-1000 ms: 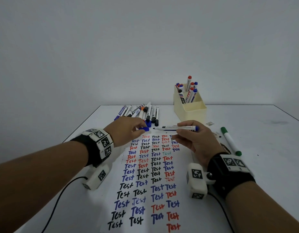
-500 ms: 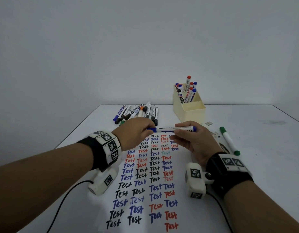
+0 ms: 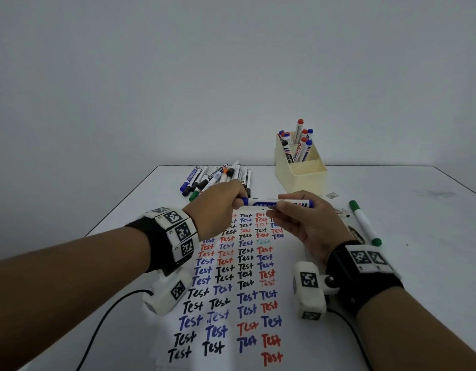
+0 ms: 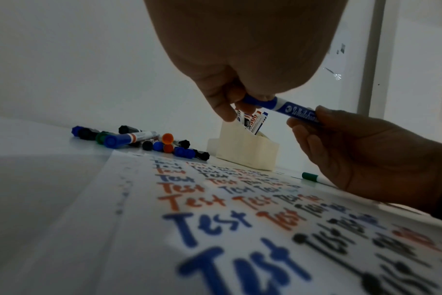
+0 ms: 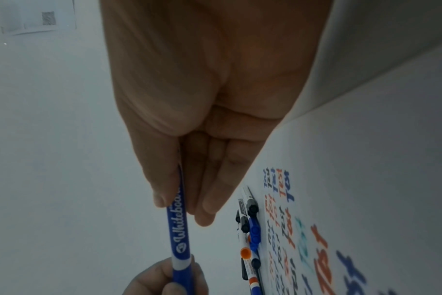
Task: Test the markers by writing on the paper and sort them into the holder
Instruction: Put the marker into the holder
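Note:
A blue whiteboard marker point(image 3: 278, 203) is held level above the top of the paper point(image 3: 231, 290), which is covered in rows of "Test" in blue, red and black. My right hand point(image 3: 285, 207) pinches its barrel point(image 5: 179, 229) between thumb and fingers. My left hand point(image 3: 238, 200) grips the blue cap point(image 4: 261, 102) at the marker's left end, seated on the marker. The cream holder point(image 3: 301, 171) stands behind, with several red, blue and black capped markers upright in its rear compartment. A pile of loose markers point(image 3: 218, 179) lies at the back left.
A green marker point(image 3: 365, 223) lies on the table to the right of my right hand. The white table point(image 3: 418, 210) ends at the wall behind the holder. Black cables point(image 3: 103, 319) run from both wrist cameras toward the near edge.
A second ago the marker was uncapped, with the cap in my left hand a short way off. The left hand moved right and pushed the cap onto the tip.

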{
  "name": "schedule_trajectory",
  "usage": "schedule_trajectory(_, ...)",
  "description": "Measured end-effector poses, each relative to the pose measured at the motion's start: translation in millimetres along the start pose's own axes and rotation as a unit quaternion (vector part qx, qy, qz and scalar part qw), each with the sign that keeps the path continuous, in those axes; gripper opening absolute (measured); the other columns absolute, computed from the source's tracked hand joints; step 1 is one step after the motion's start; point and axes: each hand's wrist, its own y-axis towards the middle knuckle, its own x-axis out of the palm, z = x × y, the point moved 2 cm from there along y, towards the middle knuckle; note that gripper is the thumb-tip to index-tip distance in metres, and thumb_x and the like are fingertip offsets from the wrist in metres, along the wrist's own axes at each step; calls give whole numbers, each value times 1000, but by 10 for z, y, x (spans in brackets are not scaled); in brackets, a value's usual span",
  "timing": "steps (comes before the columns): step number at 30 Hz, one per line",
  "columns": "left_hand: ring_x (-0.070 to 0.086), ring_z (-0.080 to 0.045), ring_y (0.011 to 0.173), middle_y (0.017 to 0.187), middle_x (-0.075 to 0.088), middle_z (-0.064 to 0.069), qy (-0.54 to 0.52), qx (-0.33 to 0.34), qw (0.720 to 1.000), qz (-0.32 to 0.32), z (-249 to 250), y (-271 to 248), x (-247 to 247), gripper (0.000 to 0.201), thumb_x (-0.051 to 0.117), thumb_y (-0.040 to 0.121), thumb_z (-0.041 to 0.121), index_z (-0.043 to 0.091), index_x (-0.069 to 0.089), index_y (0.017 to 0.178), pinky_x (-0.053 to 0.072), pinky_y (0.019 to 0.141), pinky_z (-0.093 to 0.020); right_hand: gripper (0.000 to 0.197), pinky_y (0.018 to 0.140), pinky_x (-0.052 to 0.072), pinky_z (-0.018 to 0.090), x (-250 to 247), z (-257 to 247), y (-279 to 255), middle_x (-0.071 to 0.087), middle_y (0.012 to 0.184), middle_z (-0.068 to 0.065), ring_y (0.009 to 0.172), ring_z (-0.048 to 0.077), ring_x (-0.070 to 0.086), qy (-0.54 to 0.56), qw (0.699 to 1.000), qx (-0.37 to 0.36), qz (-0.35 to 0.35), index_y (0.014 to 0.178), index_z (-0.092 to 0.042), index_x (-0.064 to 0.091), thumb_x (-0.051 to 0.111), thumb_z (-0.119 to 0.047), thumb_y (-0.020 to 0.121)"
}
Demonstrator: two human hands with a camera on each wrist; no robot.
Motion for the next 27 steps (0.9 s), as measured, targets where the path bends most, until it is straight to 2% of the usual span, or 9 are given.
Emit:
schedule_trajectory(3,56,-18,84,97,62,0,18,4,1000,-17,-31,-18,5,25,43,99,-1,20,53,108,46,71,-34,18,79,64,35,2,26,4,75,100,28,94,36,77,-6,1000,3,-3,107,1,66,71,-1,90)
schedule_trajectory(5,51,-11,75,95,59,5,21,10,999,-36,-65,-33,4,15,43,104,10,20,53,110,40,61,-26,18,82,64,36,14,48,9,76,99,27,94,36,76,-22,1000,4,-5,107,0,67,73,-2,90)
schedule_trajectory(8,54,-6,89,103,57,12,31,44,996,-68,-167,-35,-48,17,48,104,32,24,55,117,44,75,-26,18,79,64,33,31,88,21,76,96,26,89,34,76,-43,999,8,-3,105,0,71,76,-2,88)
schedule_trajectory(9,55,-8,102,117,58,10,37,50,994,-84,-235,-29,-61,28,49,102,42,26,53,125,47,87,-30,17,80,64,32,30,98,25,76,95,26,89,34,76,-45,999,9,-2,104,0,71,76,-1,87)
schedule_trajectory(11,38,-14,136,150,39,5,72,35,987,-138,-414,-29,-51,73,45,92,69,24,35,149,35,112,-37,13,83,64,34,16,109,37,76,96,25,91,34,76,-40,999,12,3,101,-1,73,75,1,88)
schedule_trajectory(13,13,-20,151,165,11,1,127,4,974,-190,-620,-56,1,118,25,69,97,21,10,159,20,121,-44,11,85,63,35,0,119,44,76,96,25,91,34,76,-37,999,16,7,98,-1,74,74,2,88)
schedule_trajectory(14,6,-21,153,167,1,1,154,-12,965,-213,-730,-74,33,131,17,59,103,21,3,160,16,122,-47,11,85,63,35,-5,123,48,76,97,25,91,34,76,-38,999,18,8,99,-1,74,74,2,88)
schedule_trajectory(20,-21,-18,151,161,-31,3,204,-64,903,-372,-1039,-178,100,139,13,45,109,30,-24,154,-3,123,-46,19,82,64,34,-26,107,62,77,97,23,92,34,76,-37,999,7,28,107,-3,69,72,3,89)
schedule_trajectory(27,-24,-20,150,160,-34,2,222,-86,894,-380,-956,-182,104,152,10,28,111,33,-25,154,-6,121,-49,41,78,63,34,-29,-48,72,77,96,21,90,34,77,-57,994,-70,69,123,-13,51,72,1,91)
